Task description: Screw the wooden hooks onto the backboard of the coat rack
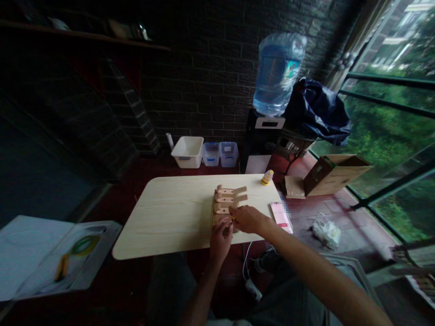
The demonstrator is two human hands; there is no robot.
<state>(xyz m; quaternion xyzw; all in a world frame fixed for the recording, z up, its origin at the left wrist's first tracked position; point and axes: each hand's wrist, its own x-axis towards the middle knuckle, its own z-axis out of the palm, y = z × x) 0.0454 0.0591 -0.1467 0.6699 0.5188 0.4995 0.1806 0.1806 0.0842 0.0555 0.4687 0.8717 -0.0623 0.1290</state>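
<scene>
On the pale wooden table (170, 203) lies a wooden assembly (222, 199), a brown board with several light wooden strips across it, some angled up at their right ends. My right hand (249, 219) comes in from the right, fingers closed over the board's near end. A small yellow and dark tool (234, 219) shows at its fingertips; its kind is too small to tell. Just left of it, my left hand (221, 240) has its fingers bent together against the near end of the board. What those fingers pinch is hidden.
A small yellow-based clear bottle (267, 177) stands at the table's far right corner, and a phone with a pink screen (280, 214) lies at the right edge. Beyond are plastic bins (188, 153), a water dispenser (263, 140) and a cardboard box (331, 176). A power strip (253, 290) lies below.
</scene>
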